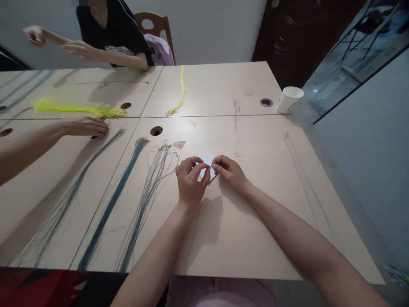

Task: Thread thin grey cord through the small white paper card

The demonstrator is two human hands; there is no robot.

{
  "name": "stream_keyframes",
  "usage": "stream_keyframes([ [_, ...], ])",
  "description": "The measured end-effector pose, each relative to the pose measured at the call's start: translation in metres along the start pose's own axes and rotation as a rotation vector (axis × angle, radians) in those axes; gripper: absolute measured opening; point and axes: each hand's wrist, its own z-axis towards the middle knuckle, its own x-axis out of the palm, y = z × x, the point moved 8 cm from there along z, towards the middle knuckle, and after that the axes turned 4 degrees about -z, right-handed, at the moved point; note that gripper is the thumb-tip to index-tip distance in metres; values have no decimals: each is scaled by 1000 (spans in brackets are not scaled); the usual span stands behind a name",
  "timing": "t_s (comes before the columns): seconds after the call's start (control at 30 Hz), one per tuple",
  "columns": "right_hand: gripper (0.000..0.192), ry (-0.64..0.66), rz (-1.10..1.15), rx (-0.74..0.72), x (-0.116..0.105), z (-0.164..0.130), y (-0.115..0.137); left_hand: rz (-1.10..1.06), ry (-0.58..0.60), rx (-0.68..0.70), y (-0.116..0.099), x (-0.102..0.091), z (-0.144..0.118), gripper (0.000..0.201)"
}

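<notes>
Above a small light-blue square [208, 159] on the table, my two hands meet fingertip to fingertip. My left hand [191, 179] is closed in a pinch, and a thin dark cord [194, 238] trails from beneath it to the table's front edge. My right hand [231, 172] pinches as well, at a tiny bright bit between the fingertips, too small to make out. To the left lies a loose bundle of grey-blue cords [147, 196] with gold-coloured metal ends [166, 146], beside a tighter blue bundle [118, 196].
A co-worker's hand [86, 127] reaches in from the left near a neon-yellow bundle [76, 107]. Another person [111, 34] sits across the table. A clear ruler [238, 128], a white cup [289, 100] and a pair of thin cords [300, 170] lie or stand rightward.
</notes>
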Motion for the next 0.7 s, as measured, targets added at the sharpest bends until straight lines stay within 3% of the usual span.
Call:
stream_keyframes([
  [0.7, 10, 15, -63, -4, 0, 0, -2, 43, 50, 33, 0, 4, 0, 5],
])
